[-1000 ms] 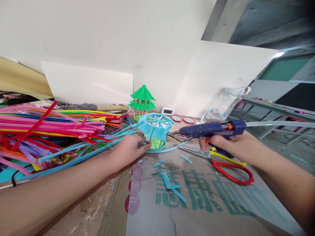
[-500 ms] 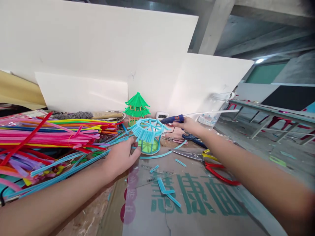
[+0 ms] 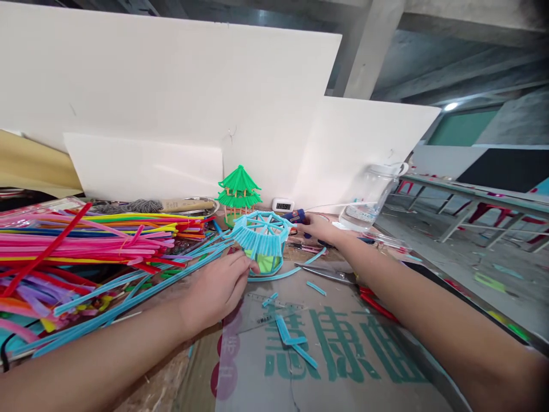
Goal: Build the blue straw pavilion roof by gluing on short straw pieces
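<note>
A small round pavilion of light-blue pipe cleaners (image 3: 261, 236), with a fringed roof, open spokes on top and a green floor, stands at the middle of the table. My left hand (image 3: 223, 283) is closed at its lower left side, fingertips on the base and partly hidden. Beyond the roof's right edge my right hand (image 3: 319, 228) is wrapped round a dark-blue hot glue gun (image 3: 295, 216). The gun's nozzle is hard to make out behind the roof. Scissors (image 3: 328, 273) lie in front of my right forearm, their handles partly covered by it.
Bundles of coloured pipe cleaners (image 3: 86, 237) fill the left side. A green tiered pagoda (image 3: 239, 191) and a white digital timer (image 3: 283, 204) stand at the back. A clear plastic jug (image 3: 366, 200) is at the right. Blue offcuts (image 3: 285, 332) and a clear ruler (image 3: 274, 315) lie in front.
My right hand has lowered the glue gun and drawn it slightly left, close to the roof's right edge. The left hand's fingers have closed more at the pavilion's base, and the pavilion has turned slightly.
</note>
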Demonstrator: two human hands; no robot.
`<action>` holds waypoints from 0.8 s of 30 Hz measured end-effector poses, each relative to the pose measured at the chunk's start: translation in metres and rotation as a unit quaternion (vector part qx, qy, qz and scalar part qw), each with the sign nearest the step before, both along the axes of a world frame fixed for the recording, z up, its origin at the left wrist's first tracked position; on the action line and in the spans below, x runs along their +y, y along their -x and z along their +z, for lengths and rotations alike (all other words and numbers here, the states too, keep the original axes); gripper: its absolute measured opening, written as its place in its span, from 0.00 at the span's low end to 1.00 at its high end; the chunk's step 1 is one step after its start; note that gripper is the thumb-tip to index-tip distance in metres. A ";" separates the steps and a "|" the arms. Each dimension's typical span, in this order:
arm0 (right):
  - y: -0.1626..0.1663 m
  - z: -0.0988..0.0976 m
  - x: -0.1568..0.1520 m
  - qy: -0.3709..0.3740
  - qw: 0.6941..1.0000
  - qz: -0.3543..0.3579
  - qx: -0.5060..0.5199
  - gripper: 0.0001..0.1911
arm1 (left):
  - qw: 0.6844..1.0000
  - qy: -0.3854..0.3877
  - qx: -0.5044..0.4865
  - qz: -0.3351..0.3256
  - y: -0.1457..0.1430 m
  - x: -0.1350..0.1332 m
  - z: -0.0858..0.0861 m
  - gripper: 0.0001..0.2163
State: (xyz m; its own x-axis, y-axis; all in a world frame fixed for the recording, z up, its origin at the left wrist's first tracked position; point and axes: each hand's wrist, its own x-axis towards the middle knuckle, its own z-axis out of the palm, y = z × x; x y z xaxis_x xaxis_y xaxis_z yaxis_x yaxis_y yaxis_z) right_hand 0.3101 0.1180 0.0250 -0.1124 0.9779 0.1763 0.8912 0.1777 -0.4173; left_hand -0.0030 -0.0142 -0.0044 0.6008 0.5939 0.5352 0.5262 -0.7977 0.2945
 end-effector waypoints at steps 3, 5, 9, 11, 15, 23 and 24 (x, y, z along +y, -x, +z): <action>-0.008 0.012 -0.019 -0.010 0.998 -0.002 -0.057 0.14 | 0.998 -0.041 0.004 -0.043 0.003 -0.008 0.002 0.11; -0.014 0.021 -0.041 -0.033 0.995 -0.016 -0.095 0.15 | 0.993 -0.092 0.005 -0.078 0.001 -0.014 0.005 0.12; -0.009 0.038 -0.101 -0.088 0.984 -0.050 -0.145 0.15 | 0.983 -0.149 -0.024 -0.105 -0.007 -0.023 0.009 0.11; 0.008 0.041 -0.132 -0.098 0.988 -0.015 -0.119 0.16 | 0.984 -0.151 -0.023 -0.091 -0.010 -0.024 0.010 0.10; 0.058 0.034 -0.180 -0.057 0.985 0.164 0.010 0.13 | 0.986 -0.153 -0.016 -0.063 -0.011 -0.024 0.008 0.09; 0.099 0.018 -0.198 -0.091 0.971 0.212 -0.056 0.04 | 0.988 -0.133 -0.050 -0.062 -0.009 -0.027 0.006 0.09; 0.099 0.018 -0.197 -0.103 0.971 0.208 -0.061 0.05 | 0.988 -0.129 -0.054 -0.058 -0.009 -0.026 0.006 0.09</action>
